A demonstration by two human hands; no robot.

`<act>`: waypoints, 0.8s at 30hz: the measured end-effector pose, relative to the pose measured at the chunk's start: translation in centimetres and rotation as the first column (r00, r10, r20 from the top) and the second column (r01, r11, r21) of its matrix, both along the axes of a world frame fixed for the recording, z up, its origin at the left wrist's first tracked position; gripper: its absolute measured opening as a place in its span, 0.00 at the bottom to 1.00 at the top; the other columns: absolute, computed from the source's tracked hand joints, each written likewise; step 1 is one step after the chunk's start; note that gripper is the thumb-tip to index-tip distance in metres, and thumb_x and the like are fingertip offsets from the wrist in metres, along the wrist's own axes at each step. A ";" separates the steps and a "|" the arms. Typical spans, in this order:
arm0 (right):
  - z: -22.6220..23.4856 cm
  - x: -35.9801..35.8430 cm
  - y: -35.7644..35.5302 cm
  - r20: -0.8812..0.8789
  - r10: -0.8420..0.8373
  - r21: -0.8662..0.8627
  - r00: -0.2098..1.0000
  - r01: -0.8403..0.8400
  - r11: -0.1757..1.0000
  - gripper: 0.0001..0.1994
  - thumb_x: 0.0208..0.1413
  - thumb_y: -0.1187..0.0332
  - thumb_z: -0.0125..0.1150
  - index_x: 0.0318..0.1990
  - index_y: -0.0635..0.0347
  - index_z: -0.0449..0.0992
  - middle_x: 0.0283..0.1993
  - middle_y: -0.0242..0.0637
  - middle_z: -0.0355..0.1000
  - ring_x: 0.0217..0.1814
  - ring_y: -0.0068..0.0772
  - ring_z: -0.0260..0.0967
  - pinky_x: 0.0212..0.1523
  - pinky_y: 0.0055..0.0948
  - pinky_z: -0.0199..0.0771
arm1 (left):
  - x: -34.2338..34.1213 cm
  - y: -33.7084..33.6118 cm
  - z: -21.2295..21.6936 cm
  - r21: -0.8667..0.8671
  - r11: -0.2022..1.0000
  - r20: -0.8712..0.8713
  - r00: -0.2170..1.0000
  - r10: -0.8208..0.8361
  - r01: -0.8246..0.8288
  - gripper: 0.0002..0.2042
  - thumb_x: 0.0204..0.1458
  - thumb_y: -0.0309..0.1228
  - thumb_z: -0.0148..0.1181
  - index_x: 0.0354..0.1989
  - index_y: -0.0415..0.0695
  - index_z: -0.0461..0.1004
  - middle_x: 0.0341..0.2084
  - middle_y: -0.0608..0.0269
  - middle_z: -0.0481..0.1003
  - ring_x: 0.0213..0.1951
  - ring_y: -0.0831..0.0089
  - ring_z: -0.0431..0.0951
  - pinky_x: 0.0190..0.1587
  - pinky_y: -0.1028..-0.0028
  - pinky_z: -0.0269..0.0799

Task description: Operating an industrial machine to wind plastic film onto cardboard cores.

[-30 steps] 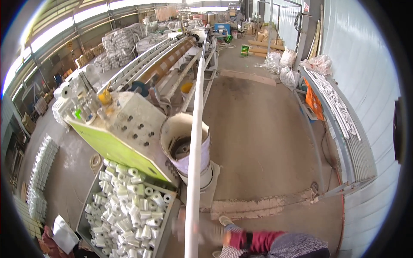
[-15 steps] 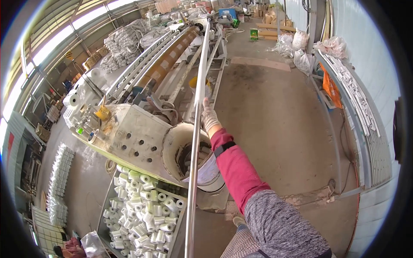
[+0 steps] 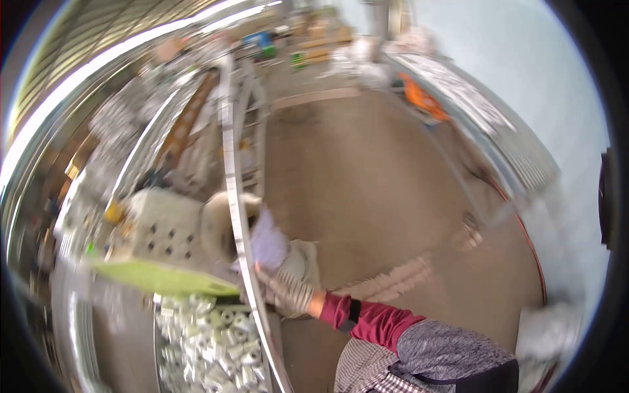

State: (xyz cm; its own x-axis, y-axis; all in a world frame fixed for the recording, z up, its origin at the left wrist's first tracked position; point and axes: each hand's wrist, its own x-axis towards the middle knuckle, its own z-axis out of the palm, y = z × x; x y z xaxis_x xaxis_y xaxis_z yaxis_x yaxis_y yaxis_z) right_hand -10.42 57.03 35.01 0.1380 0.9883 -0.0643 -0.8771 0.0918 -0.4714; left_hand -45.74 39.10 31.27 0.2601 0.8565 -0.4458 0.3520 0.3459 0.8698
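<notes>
A long, pale pole [image 3: 233, 177] with dark bands along it runs from the lower edge far up the view. My right hand [image 3: 285, 291], in a light striped glove, is at its lower part. The thumb lies along the pole's near side, and the other fingers are mostly hidden behind it. Just beyond the hand stands a round, pale drum-like opening [image 3: 219, 226] with a lilac cloth or bag [image 3: 267, 239] hanging at its side. My left hand is not in view. Motion blurs much of the picture.
Below the pole's left side, a bin holds many small white rolls [image 3: 209, 344]. A long machine with a brown roller [image 3: 187, 124] and a perforated end panel [image 3: 167, 229] stands at left. Along the right wall is a rack of white tubes [image 3: 458, 88] with an orange cloth [image 3: 422, 97].
My right hand has come lower and closer to me along the pole. The lower pole showed bare metal before; now pale banding covers it. The whole view has swung to the right.
</notes>
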 end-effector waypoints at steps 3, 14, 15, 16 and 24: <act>-7.5 -5.9 -7.2 0.132 0.176 0.033 0.976 -0.182 0.983 0.26 0.59 0.43 0.46 0.50 0.57 0.70 0.39 0.26 0.72 0.35 0.20 0.68 0.36 0.21 0.69 | 4.2 2.7 3.9 -0.053 0.998 0.099 0.994 0.035 -0.030 0.10 0.51 0.32 0.63 0.32 0.44 0.66 0.15 0.67 0.67 0.14 0.77 0.65 0.14 0.75 0.59; -9.6 -6.5 -36.7 0.741 -0.236 0.118 0.629 0.224 0.967 0.20 0.59 0.50 0.50 0.37 0.60 0.71 0.31 0.32 0.66 0.44 0.29 0.67 0.42 0.25 0.69 | 31.3 -7.9 23.0 0.643 0.668 0.562 0.362 -0.744 0.374 0.18 0.54 0.47 0.56 0.38 0.44 0.64 0.09 0.76 0.56 0.13 0.83 0.57 0.26 0.79 0.62; -8.4 -4.4 -39.8 0.549 -0.311 0.098 0.776 0.309 0.946 0.20 0.57 0.50 0.54 0.37 0.61 0.71 0.31 0.33 0.67 0.42 0.27 0.68 0.43 0.24 0.69 | 34.1 -10.2 23.8 0.674 0.620 0.578 0.235 -0.781 0.403 0.17 0.52 0.45 0.59 0.36 0.44 0.66 0.11 0.72 0.60 0.15 0.79 0.62 0.32 0.73 0.68; -7.4 -1.3 -43.2 0.323 -0.382 0.054 0.866 0.386 0.921 0.20 0.55 0.50 0.58 0.38 0.61 0.72 0.32 0.34 0.68 0.40 0.26 0.68 0.44 0.23 0.69 | 36.9 -12.5 24.6 0.704 0.570 0.588 0.102 -0.803 0.425 0.15 0.50 0.42 0.62 0.33 0.44 0.68 0.14 0.67 0.65 0.18 0.76 0.67 0.38 0.68 0.74; -3.4 10.1 -79.3 0.839 -0.182 -0.496 0.513 0.858 0.135 0.16 0.43 0.66 0.72 0.37 0.64 0.74 0.29 0.25 0.70 0.31 0.15 0.63 0.30 0.22 0.67 | 55.8 -38.2 27.7 0.780 0.409 0.563 -0.247 -0.789 0.473 0.22 0.56 0.43 0.53 0.49 0.39 0.58 0.19 0.61 0.70 0.23 0.72 0.70 0.44 0.64 0.70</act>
